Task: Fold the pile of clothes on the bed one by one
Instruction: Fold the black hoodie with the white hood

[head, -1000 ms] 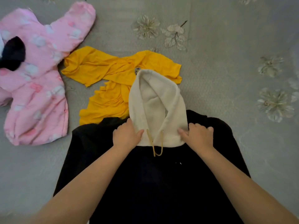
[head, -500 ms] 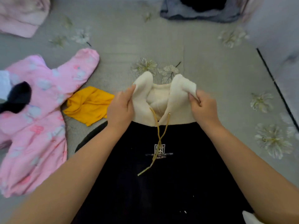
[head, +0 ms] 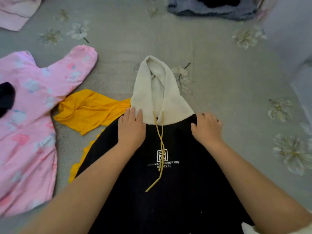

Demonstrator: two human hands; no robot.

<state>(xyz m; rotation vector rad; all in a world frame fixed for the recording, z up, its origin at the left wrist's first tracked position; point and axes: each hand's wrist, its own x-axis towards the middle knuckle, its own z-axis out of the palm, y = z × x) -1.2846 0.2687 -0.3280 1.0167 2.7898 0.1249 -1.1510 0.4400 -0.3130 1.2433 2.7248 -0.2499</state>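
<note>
Now | your left hand point(head: 131, 127) is pressing flat on the hoodie point(head: 168, 191) | right hand point(head: 206, 128) is gripping its shoulder | hem is running out of view

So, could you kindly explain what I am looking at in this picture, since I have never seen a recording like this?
There is no machine here: a person wears a camera on the head, so the view looks forward and down at their own arms. Both hands rest at the shoulders of a black hoodie spread face up on a grey flowered bedspread. The left hand lies flat beside the cream hood; the right hand curls over the hoodie's shoulder edge. A yellow drawstring trails down the chest. A yellow garment lies partly under the hoodie, a pink patterned garment to the left, and a grey-blue garment at the far edge.
</note>
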